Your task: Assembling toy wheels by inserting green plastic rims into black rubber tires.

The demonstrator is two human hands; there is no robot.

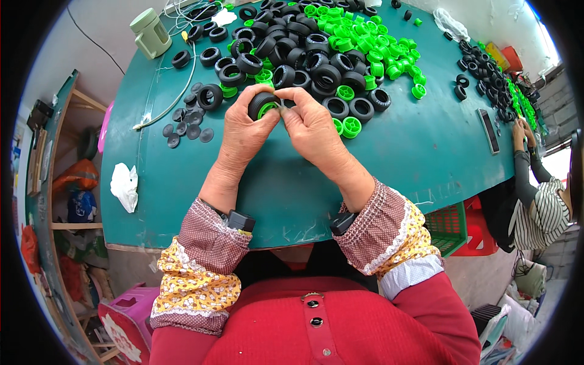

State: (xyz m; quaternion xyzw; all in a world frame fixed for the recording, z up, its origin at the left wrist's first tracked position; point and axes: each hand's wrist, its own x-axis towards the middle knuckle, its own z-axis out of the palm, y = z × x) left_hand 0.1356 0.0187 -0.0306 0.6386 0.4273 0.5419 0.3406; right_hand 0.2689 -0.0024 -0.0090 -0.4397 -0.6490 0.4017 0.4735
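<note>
Just in front of the pile, my left hand [244, 125] is closed round a small black toy tyre [259, 104]. A green wheel rim [266, 110] sits inside that tyre, at least in part. My right hand [311, 121] pinches at the tyre's right edge, thumb and forefinger pressed together; whether it grips the tyre or the rim is hidden by the fingers. Beyond both hands lies a heap of loose black tyres [326, 78], mixed with green rims [351, 127]. Flat dark discs [193, 131] are scattered left of my left hand.
The green table [389, 167] carries a lidded mug [150, 34], a pale cable [176, 101], a crumpled white bag [125, 187] and a phone [488, 131]. At right, a co-worker's hands [523, 135] are near another tyre heap. A green basket [446, 230] stands below the table's edge.
</note>
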